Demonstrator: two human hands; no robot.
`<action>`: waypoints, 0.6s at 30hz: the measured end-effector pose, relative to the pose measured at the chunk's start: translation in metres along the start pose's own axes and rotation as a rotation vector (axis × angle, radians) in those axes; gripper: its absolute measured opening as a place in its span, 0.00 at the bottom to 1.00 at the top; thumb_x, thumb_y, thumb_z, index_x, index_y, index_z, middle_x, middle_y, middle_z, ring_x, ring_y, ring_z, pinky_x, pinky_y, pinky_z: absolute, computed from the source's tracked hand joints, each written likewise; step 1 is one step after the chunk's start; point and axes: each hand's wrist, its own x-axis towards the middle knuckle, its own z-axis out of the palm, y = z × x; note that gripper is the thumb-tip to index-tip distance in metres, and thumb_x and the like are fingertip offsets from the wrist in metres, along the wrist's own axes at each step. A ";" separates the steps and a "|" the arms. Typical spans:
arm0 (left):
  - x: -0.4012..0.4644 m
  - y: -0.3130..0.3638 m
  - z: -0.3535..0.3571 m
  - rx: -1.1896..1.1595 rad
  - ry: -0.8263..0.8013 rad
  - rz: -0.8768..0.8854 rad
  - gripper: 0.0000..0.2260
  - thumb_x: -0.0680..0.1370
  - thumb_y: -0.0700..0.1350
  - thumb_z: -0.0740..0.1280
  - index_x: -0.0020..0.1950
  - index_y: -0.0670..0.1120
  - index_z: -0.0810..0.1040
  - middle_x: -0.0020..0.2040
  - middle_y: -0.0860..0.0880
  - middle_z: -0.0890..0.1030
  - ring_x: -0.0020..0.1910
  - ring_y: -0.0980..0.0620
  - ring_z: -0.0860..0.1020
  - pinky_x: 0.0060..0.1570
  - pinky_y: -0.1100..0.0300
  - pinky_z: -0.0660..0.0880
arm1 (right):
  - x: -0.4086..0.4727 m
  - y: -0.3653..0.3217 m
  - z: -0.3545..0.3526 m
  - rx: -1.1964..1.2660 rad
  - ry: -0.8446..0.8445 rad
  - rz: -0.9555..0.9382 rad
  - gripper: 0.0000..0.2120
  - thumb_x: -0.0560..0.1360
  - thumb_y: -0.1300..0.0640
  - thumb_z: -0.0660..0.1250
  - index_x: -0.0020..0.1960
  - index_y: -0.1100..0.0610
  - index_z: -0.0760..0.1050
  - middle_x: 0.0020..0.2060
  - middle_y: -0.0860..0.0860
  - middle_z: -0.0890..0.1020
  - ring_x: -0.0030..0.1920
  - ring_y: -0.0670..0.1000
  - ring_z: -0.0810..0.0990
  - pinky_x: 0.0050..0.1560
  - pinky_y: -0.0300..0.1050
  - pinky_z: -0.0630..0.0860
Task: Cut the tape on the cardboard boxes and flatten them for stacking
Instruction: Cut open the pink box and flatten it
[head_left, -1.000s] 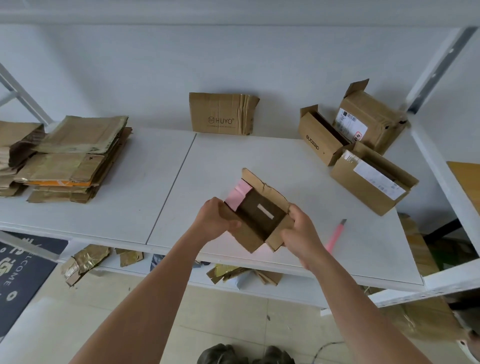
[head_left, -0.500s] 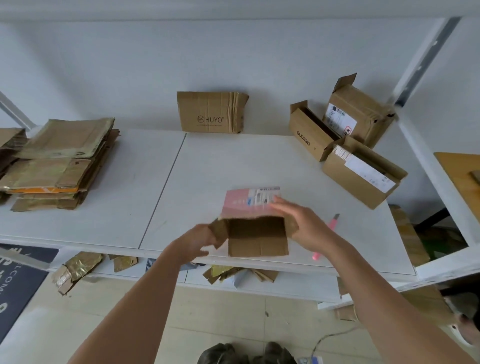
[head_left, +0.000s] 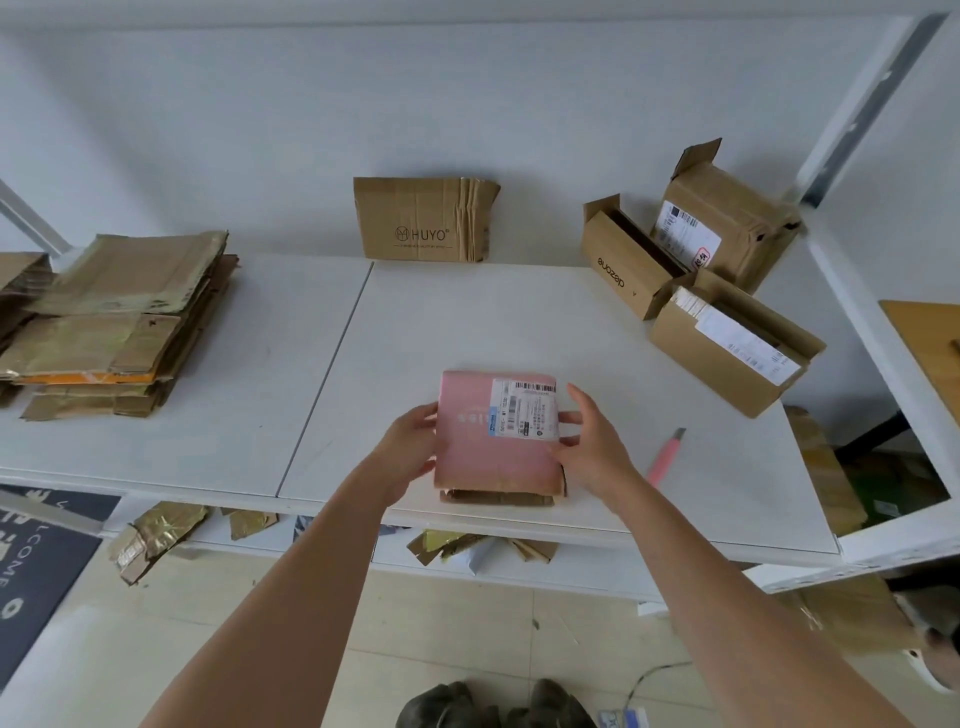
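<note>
A small pink box (head_left: 485, 447) with a white shipping label lies pressed flat near the front edge of the white table (head_left: 467, 322). My left hand (head_left: 410, 449) grips its left edge. On the right edge rests my right hand (head_left: 589, 441), fingers spread against the box. A pink utility knife (head_left: 665, 457) lies on the table just right of my right hand. Three unflattened cardboard boxes sit at the back right: one marked dezone (head_left: 623, 265), one with a label and raised flap (head_left: 727, 228), one lower with a long white label (head_left: 732, 353).
A stack of flattened cardboard (head_left: 114, 322) lies on the left of the table. A folded HUYO carton (head_left: 423, 221) leans on the back wall. Cardboard scraps (head_left: 156, 535) lie on the floor under the table. A white shelf post (head_left: 878, 98) rises at the right.
The pink box, held open and upright a second ago, has been folded and laid flat on the table, label side up. Both hands moved to its side edges.
</note>
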 end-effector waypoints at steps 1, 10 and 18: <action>-0.001 0.004 -0.001 -0.074 0.032 0.039 0.25 0.74 0.29 0.58 0.67 0.47 0.74 0.60 0.50 0.80 0.58 0.48 0.78 0.62 0.48 0.75 | 0.001 0.000 -0.002 0.075 0.023 -0.026 0.37 0.77 0.63 0.68 0.78 0.45 0.54 0.64 0.44 0.75 0.49 0.42 0.81 0.47 0.40 0.79; -0.009 0.031 0.008 -0.137 0.125 0.129 0.20 0.80 0.65 0.55 0.57 0.52 0.76 0.53 0.48 0.80 0.52 0.48 0.80 0.58 0.51 0.75 | -0.008 -0.020 -0.015 0.473 0.055 -0.096 0.15 0.84 0.43 0.52 0.49 0.31 0.77 0.51 0.38 0.81 0.53 0.39 0.79 0.51 0.41 0.78; -0.016 0.022 0.013 -0.033 0.091 0.112 0.19 0.78 0.61 0.64 0.61 0.49 0.77 0.56 0.48 0.81 0.56 0.48 0.80 0.60 0.50 0.77 | -0.003 -0.010 -0.026 0.529 -0.067 0.065 0.12 0.81 0.43 0.60 0.58 0.48 0.75 0.55 0.49 0.82 0.55 0.46 0.82 0.50 0.41 0.80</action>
